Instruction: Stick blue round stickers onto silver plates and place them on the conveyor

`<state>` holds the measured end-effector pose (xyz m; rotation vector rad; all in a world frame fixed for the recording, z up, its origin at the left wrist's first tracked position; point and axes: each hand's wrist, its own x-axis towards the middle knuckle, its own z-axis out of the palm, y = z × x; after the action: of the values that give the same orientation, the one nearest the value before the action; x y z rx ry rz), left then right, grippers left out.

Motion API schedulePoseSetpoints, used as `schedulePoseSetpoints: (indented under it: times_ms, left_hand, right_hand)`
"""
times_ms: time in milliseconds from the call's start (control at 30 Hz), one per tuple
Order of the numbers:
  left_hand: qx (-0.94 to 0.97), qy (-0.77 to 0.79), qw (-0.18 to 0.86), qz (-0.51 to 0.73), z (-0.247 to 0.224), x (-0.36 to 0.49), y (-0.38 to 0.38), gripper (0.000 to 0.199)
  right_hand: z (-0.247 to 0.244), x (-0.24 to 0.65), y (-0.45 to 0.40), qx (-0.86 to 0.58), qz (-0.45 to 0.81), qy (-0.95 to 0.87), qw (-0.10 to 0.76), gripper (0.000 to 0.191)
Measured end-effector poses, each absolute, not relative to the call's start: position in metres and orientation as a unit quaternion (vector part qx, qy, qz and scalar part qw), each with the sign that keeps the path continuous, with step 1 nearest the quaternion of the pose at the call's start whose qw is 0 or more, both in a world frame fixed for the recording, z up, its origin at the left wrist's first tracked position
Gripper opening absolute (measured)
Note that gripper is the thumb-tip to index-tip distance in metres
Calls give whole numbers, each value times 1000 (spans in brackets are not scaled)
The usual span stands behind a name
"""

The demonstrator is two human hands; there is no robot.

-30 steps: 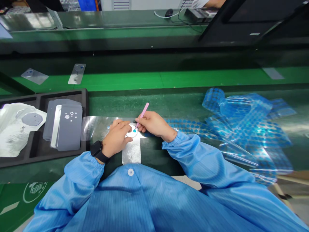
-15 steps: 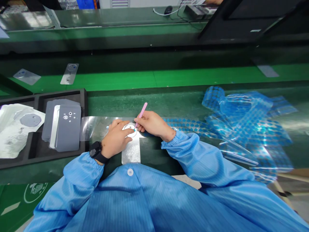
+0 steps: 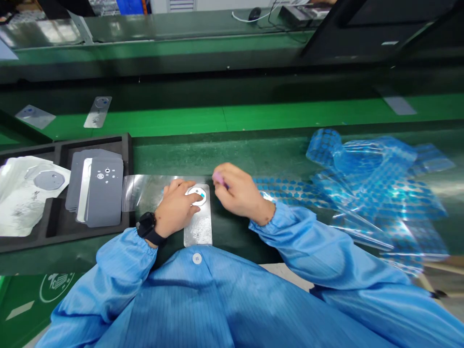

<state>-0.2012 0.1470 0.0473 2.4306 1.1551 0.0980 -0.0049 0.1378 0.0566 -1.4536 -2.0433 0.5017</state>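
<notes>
A silvery plate [image 3: 199,222], its marks [image 3: 198,239] too small to read, lies on the bench [image 3: 253,155], long axis and ringed end pointing forward; spread left hand [image 3: 177,204] rests on it, right hand [image 3: 241,193] grips a pink tool [image 3: 218,178]

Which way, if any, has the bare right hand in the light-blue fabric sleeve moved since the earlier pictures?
Yes: the right hand has moved rightward, farther from the black compartmented tray.
</notes>
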Motion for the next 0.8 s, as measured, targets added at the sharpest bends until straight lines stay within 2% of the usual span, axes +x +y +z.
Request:
schedulePoseSetpoints:
  times_ms: [100, 167, 233, 433, 800]
  left_hand:
    - [871, 427, 236, 52, 47, -201, 147, 29]
    - [867, 431, 244, 60, 48, -201, 146, 31]
    - [864, 434, 248, 61, 49, -200, 146, 31]
    - [866, 433, 242, 62, 48, -199, 146, 30]
    - [866, 433, 247, 40, 51, -194, 152, 31]
  right_hand:
    - [48, -7, 122, -468, 133, -855, 178, 24]
    - [42, -9, 114, -471, 101, -871, 95, 28]
    - [38, -11, 110, -479, 69, -873, 54, 29]
    - [30, -6, 107, -443, 21, -895, 53, 30]
    - [41, -14, 100, -486, 41, -872, 32, 28]
